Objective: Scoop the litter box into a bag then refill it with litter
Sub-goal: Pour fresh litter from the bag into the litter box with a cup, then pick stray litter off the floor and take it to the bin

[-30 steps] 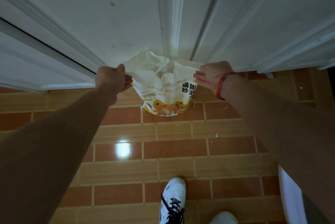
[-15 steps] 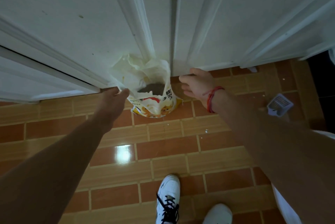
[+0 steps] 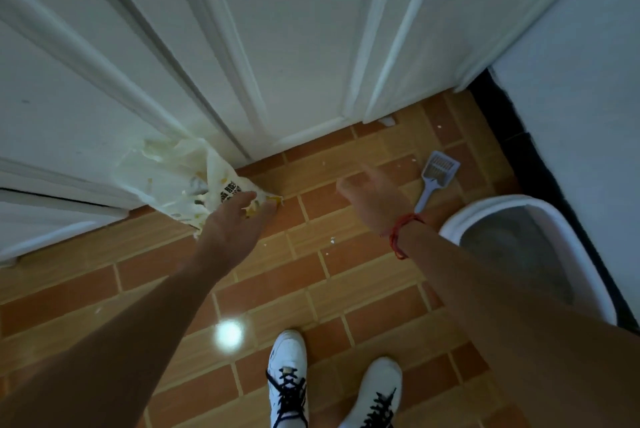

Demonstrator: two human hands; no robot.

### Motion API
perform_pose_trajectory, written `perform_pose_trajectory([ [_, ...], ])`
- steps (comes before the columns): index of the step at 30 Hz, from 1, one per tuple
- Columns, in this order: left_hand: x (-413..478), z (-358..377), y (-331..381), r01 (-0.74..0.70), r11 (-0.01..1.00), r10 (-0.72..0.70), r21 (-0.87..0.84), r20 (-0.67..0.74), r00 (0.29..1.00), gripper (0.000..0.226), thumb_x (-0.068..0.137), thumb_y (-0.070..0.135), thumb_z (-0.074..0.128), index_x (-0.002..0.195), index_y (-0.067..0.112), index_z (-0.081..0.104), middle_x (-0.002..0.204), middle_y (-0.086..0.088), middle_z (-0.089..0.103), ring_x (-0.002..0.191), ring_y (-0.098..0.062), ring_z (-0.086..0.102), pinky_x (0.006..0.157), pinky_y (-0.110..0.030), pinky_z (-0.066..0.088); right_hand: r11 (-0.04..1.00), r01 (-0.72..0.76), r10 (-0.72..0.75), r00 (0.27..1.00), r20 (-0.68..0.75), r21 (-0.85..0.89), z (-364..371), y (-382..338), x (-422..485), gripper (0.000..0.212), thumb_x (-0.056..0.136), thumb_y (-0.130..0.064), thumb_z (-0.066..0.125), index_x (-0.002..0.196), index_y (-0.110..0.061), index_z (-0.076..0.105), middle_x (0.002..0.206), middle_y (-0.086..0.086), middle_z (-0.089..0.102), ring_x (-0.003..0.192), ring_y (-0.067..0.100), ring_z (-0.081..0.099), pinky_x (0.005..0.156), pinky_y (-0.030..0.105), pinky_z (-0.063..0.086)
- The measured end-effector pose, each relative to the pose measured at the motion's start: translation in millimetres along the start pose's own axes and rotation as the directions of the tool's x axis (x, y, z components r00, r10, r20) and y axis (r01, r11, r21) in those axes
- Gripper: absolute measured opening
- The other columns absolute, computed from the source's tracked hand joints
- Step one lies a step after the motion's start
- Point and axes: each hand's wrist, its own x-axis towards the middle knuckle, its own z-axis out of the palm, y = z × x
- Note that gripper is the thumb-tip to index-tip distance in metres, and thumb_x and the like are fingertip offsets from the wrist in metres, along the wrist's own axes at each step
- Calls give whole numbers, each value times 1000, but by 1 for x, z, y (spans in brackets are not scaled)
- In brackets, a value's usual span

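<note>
Litter bag (image 3: 180, 181) propped at the foot of white panelled doors (image 3: 294, 46), on a brick-patterned tile floor (image 3: 277, 282).

The floor is flecked with pale specks and is bounded on the right by a white wall (image 3: 581, 98). The scoop (image 3: 434, 178) is laid flat on the tiles just beyond the litter box (image 3: 460, 216), its long axis near to far, slotted head toward the doors. Grey litter (image 3: 519, 254) is held in the white-rimmed box. The bag's crumpled mouth is open, its contents blurred. The left hand (image 3: 235, 223) is spread, fingers apart, over the bag's lower corner; contact cannot be told. The right hand (image 3: 374, 199) is held loose-fingered, gripping nothing.
</note>
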Motion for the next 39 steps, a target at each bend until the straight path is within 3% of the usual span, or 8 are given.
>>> perform_pose_trajectory([
  [2, -24, 19, 35, -110, 988, 108, 112, 25, 994, 55, 90, 52, 59, 133, 19, 57, 133, -7, 58, 121, -24, 54, 100, -36, 44, 992, -124, 125, 989, 73, -20, -32, 58, 2, 38, 90, -14, 59, 128, -10, 55, 136, 14, 57, 92, 20, 65, 95, 39, 54],
  [4, -49, 33, 71, -221, 958, 214, 183, 59, 975, 52, 91, 47, 61, 132, 15, 58, 132, -8, 58, 121, -25, 54, 98, -31, 41, 997, -80, 80, 997, 11, 14, -64, 65, -31, 40, 90, -29, 62, 128, -20, 55, 132, 2, 60, 90, 10, 64, 80, 24, 56],
  [6, -77, 44, 105, -330, 911, 310, 249, 116, 944, 55, 90, 49, 60, 134, 16, 56, 135, -8, 57, 123, -26, 53, 101, -34, 40, 992, 63, -78, 987, -138, -106, -93, 43, -84, 60, 88, -54, 55, 141, -30, 42, 127, -7, 55, 109, 15, 58, 88, 31, 48],
  [11, -147, 70, 172, -533, 770, 446, 352, 300, 843, 65, 87, 62, 53, 134, 17, 53, 137, -4, 52, 128, -25, 49, 104, -39, 41, 999, -47, 46, 987, -151, -4, -157, 89, -179, 40, 90, -41, 57, 126, -26, 50, 123, -7, 54, 109, 10, 53, 97, 36, 45],
  [14, -188, 78, 202, -645, 627, 494, 437, 417, 763, 81, 82, 76, 36, 135, 17, 51, 137, -4, 49, 128, -25, 47, 102, -45, 44, 995, 56, -79, 948, -309, -83, -188, 92, -231, 58, 90, -51, 53, 140, -25, 41, 128, -3, 53, 116, 14, 50, 93, 26, 36],
  [17, -229, 79, 228, -738, 481, 566, 473, 476, 673, 88, 75, 74, 33, 140, 15, 48, 141, -8, 48, 130, -29, 45, 100, -49, 46, 975, 18, -109, 908, -405, -222, -203, 100, -282, 73, 87, -60, 52, 150, -30, 28, 144, 5, 44, 131, 26, 41, 105, 38, 38],
  [29, -331, 31, 259, -891, 106, 636, 440, 659, 401, 83, 81, 72, 30, 147, 23, 34, 150, -8, 41, 135, -29, 43, 105, -43, 42, 963, -187, 41, 809, -587, -192, -164, 114, -450, 72, 89, -64, 42, 151, -38, 18, 154, 10, 27, 137, 35, 32, 110, 50, 34],
  [39, -352, -3, 249, -952, 1, 686, 306, 692, 224, 69, 85, 67, 40, 138, 24, 44, 141, -5, 49, 128, -26, 48, 95, -46, 51, 919, -292, 37, 735, -677, -266, -126, 104, -513, 71, 90, -67, 36, 152, -38, 16, 157, 12, 22, 142, 33, 24, 113, 50, 28],
])
